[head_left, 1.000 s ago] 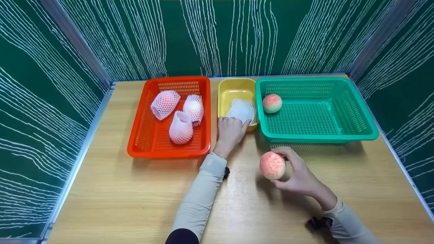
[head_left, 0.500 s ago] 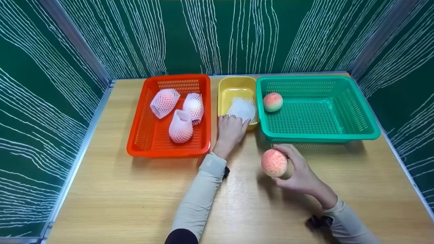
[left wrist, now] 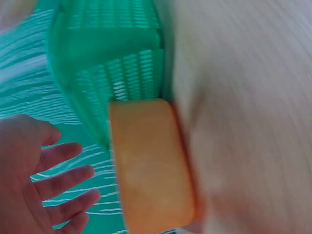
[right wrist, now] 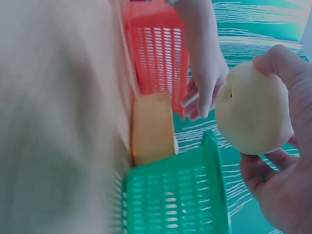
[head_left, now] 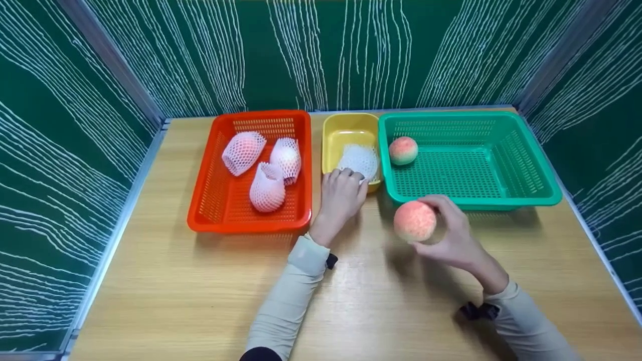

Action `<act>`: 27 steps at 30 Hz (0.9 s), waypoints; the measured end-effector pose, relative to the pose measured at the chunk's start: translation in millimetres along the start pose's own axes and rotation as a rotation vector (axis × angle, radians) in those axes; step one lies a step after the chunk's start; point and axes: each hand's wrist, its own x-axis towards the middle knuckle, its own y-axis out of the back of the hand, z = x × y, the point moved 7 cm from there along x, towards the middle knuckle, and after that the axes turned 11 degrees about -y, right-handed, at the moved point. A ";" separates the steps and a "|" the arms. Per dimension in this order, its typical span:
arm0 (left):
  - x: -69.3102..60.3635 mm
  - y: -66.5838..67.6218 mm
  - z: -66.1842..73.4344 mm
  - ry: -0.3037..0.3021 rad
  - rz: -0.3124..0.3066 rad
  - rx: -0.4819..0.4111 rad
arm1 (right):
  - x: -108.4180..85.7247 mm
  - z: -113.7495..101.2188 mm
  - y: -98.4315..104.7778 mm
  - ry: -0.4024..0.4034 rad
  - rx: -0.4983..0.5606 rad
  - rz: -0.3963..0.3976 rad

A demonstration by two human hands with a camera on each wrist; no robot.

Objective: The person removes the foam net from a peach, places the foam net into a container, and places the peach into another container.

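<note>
Between thumb and fingers my right hand (head_left: 454,235) grips a pink and cream peach (head_left: 415,221), held above the table in front of the green basket. In the right wrist view the pale underside of this peach (right wrist: 253,109) faces the camera. My left hand (head_left: 342,195) is over the near edge of the yellow tub (head_left: 327,145). White foam net sleeves (head_left: 360,159) lie in that tub, partly hidden by the hand. The left wrist view shows the left hand's fingers (left wrist: 63,187) spread and loosely bent, with nothing in them.
A red basket (head_left: 198,210) on the left contains 3 peaches in foam nets (head_left: 268,190). Inside the green basket (head_left: 476,203) on the right, one bare peach (head_left: 403,151) sits in the left corner. Green walls with white lines (head_left: 301,60) enclose the wooden table (head_left: 200,286).
My right hand has moved the peach away from my body and slightly right, towards the green basket. The left hand has drawn up a little at the yellow tub's near edge.
</note>
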 end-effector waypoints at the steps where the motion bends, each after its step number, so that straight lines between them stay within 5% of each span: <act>1: -1.3 3.5 1.8 -0.011 0.009 -0.013 | 2.6 3.1 2.4 -0.015 -0.009 0.012; 6: -9.7 18.1 9.9 -0.057 0.015 -0.041 | 16.6 30.2 15.7 -0.124 -0.076 0.076; 13: -21.3 33.6 20.1 -0.101 -0.048 0.047 | 56.1 47.5 44.9 -0.332 -0.129 0.109; 20: -34.2 36.6 23.9 -0.125 -0.185 0.094 | 104.7 64.3 68.6 -0.415 -0.247 0.049; 27: -44.9 30.1 20.9 -0.106 -0.259 0.072 | 141.2 104.4 77.2 -0.485 -0.323 -0.035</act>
